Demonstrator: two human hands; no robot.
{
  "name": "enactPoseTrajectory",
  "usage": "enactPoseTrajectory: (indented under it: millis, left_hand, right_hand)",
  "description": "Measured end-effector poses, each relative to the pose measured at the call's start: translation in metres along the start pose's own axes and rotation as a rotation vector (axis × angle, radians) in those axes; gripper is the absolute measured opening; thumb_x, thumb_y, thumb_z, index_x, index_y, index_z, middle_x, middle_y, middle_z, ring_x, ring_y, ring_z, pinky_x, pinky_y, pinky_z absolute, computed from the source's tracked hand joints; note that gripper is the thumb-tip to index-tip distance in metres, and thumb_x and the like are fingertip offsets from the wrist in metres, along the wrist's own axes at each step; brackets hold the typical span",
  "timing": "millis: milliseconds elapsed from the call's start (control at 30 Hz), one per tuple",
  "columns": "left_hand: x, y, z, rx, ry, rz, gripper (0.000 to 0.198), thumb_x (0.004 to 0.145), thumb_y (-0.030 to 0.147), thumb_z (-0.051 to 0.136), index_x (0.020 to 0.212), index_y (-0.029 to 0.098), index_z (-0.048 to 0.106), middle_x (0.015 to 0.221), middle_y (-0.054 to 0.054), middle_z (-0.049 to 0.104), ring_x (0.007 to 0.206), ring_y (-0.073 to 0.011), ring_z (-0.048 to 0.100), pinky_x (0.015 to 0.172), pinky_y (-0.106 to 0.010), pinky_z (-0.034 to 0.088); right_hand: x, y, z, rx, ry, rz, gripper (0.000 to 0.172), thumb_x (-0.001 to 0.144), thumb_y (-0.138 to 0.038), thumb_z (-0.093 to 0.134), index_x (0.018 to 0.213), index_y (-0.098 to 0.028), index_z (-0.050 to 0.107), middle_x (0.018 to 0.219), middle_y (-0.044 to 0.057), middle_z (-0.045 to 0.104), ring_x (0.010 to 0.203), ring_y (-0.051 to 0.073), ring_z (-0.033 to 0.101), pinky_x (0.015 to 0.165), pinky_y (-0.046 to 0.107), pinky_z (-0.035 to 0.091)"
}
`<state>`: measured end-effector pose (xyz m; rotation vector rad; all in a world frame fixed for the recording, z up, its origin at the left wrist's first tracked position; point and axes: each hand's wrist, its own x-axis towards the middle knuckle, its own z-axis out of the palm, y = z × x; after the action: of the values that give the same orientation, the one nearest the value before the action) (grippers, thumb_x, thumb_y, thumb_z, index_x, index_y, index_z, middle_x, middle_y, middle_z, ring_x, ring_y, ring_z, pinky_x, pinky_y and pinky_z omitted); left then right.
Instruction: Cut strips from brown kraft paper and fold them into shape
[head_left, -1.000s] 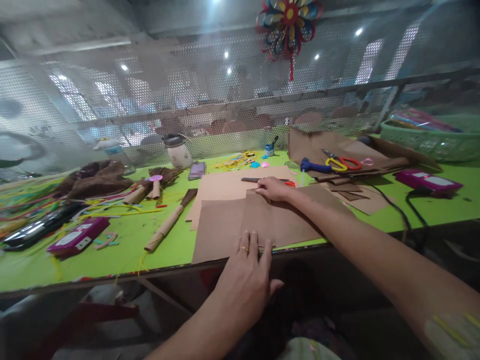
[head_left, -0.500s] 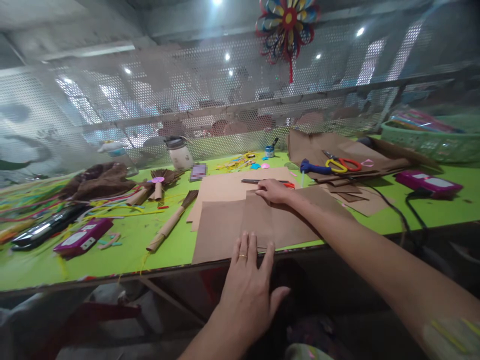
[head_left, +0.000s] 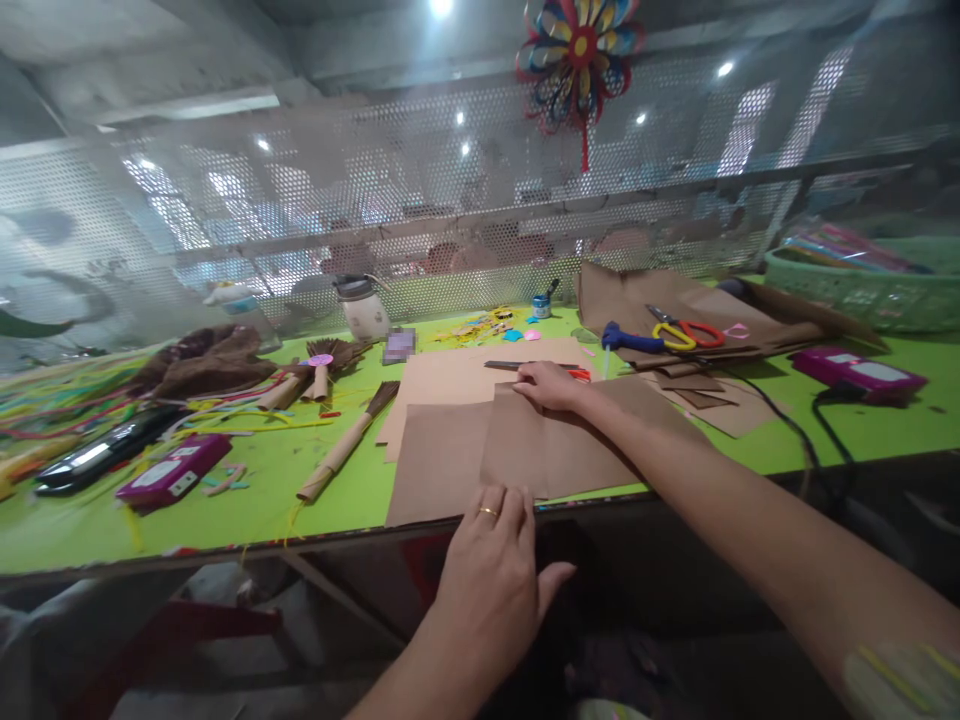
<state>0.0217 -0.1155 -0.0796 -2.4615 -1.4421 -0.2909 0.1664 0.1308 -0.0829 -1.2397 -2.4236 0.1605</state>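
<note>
A sheet of brown paper [head_left: 442, 460] lies at the table's front edge with its right part doubled over into a flap. My right hand [head_left: 546, 385] has its fingers curled together on the far edge of that flap. At the near edge my left hand [head_left: 495, 560] rests its bent fingers on the paper, thumb held apart. Just beyond my right hand are scissors [head_left: 514, 365] with orange handles, partly covered by that hand. Lighter tan paper sheets [head_left: 450, 375] lie underneath. A rolled brown paper tube [head_left: 341, 455] with a fringed end is to the left.
A blue glue gun [head_left: 634, 340] and yellow-and-orange-handled scissors [head_left: 686, 332] lie by stacked brown paper [head_left: 600, 285]. Purple boxes [head_left: 176, 470] sit on both sides, the right one with a black cable. A green basket [head_left: 847, 290] stands far right. A mesh panel [head_left: 420, 230] rises behind.
My left hand's fingers have gone from stretched out on the paper to bent and closer together, drawn back to its near edge. My right hand stays in place.
</note>
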Motion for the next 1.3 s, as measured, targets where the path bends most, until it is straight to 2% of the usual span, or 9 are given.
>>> enactPoseTrajectory:
  millis: [333, 600, 800, 933, 1133, 1300]
  left_hand:
    - [-0.003, 0.005, 0.003, 0.13, -0.002, 0.104, 0.068, 0.082, 0.051, 0.055, 0.123, -0.004, 0.052, 0.119, -0.024, 0.058, 0.11, -0.0357, 0.051, 0.1, -0.047, 0.037]
    - [-0.005, 0.002, -0.003, 0.058, -0.008, 0.079, 0.07, 0.083, 0.053, 0.053, 0.125, -0.003, 0.049, 0.118, -0.023, 0.057, 0.112, -0.0361, 0.048, 0.1, -0.048, 0.036]
    - [-0.003, -0.001, -0.012, -0.022, -0.083, 0.031, 0.064, 0.083, 0.051, 0.053, 0.129, 0.007, 0.048, 0.12, -0.019, 0.056, 0.113, -0.0359, 0.047, 0.098, -0.052, 0.038]
    - [-0.004, -0.002, -0.011, -0.007, -0.069, 0.0, 0.066, 0.081, 0.051, 0.057, 0.13, 0.008, 0.049, 0.118, -0.02, 0.056, 0.115, -0.0376, 0.046, 0.096, -0.053, 0.04]
    - [-0.008, 0.002, 0.0, 0.052, -0.022, -0.113, 0.064, 0.079, 0.052, 0.058, 0.131, 0.015, 0.049, 0.118, -0.021, 0.056, 0.113, -0.0403, 0.048, 0.092, -0.06, 0.039]
    - [-0.005, -0.002, -0.013, -0.044, -0.063, -0.123, 0.059, 0.081, 0.053, 0.056, 0.128, 0.019, 0.053, 0.118, -0.018, 0.058, 0.11, -0.0363, 0.051, 0.096, -0.058, 0.034]
  right_hand:
    - [-0.003, -0.003, 0.0, -0.011, 0.012, 0.017, 0.018, 0.086, -0.028, 0.053, 0.082, -0.017, 0.067, 0.089, 0.008, 0.07, 0.083, 0.02, 0.06, 0.069, 0.025, 0.038]
    - [-0.004, -0.003, 0.001, 0.004, 0.021, 0.023, 0.018, 0.086, -0.027, 0.053, 0.083, -0.017, 0.067, 0.089, 0.009, 0.07, 0.082, 0.02, 0.061, 0.069, 0.025, 0.038]
    - [0.0, 0.003, 0.002, 0.057, 0.023, 0.006, 0.019, 0.084, -0.029, 0.053, 0.083, -0.016, 0.067, 0.088, 0.008, 0.069, 0.081, 0.019, 0.059, 0.068, 0.025, 0.038]
    - [0.008, 0.009, 0.001, 0.137, -0.026, -0.026, 0.019, 0.082, -0.027, 0.054, 0.076, -0.015, 0.068, 0.079, 0.005, 0.068, 0.074, 0.017, 0.057, 0.065, 0.023, 0.037]
    - [0.017, 0.013, -0.005, 0.278, -0.117, -0.06, 0.025, 0.078, -0.034, 0.055, 0.075, -0.014, 0.069, 0.063, -0.001, 0.059, 0.063, 0.012, 0.05, 0.057, 0.021, 0.034]
    - [0.017, 0.014, -0.012, 0.383, -0.163, -0.062, 0.039, 0.076, -0.048, 0.052, 0.064, -0.012, 0.063, 0.05, -0.004, 0.042, 0.051, 0.009, 0.036, 0.05, 0.021, 0.027]
